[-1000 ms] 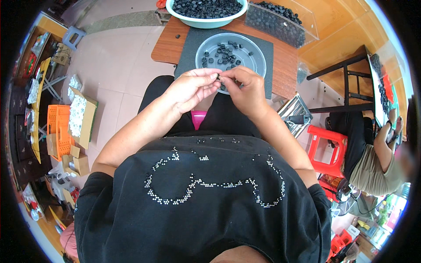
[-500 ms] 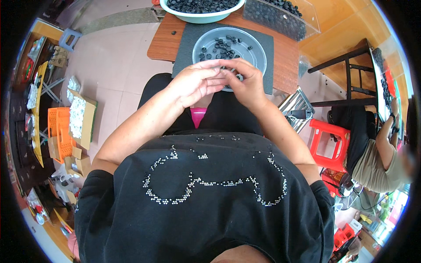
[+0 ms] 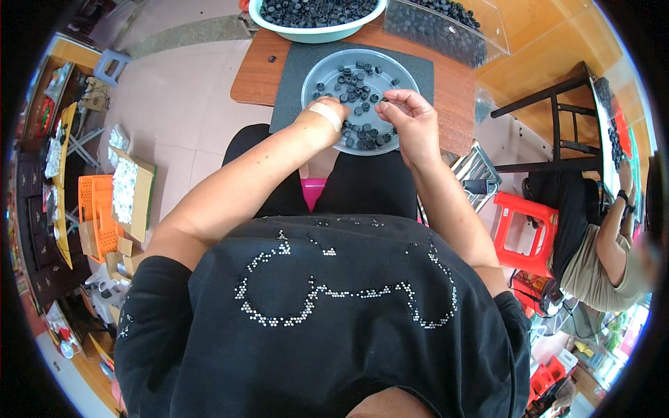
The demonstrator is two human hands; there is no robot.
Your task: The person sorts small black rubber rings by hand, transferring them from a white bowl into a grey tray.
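Nearest us is our black shirt (image 3: 348,348) with its beadwork, then our dark trousers (image 3: 369,184), with something pink (image 3: 313,189) between the knees.

Beyond them, our left hand (image 3: 334,106), a pale band (image 3: 326,115) across it, dips over the basin's near left side; its fingers are curled out of sight, so we cannot tell what it holds. Our right hand (image 3: 417,129) is half curled over the right side, thumb and forefinger tips close together. A dark speck shows there, but we cannot tell whether it is gripped or lies behind.

The small black caps (image 3: 358,111) lie loose in the grey basin (image 3: 414,80). We judge them light and fairly stiff, hard to break, apt to roll; the side wall, between thumb and fingertip, seems the best hold.

The basin sits on a dark mat (image 3: 424,68) on the wooden table (image 3: 252,76). Farther off, a pale tub (image 3: 306,33) and a clear bin (image 3: 504,51) hold many more.
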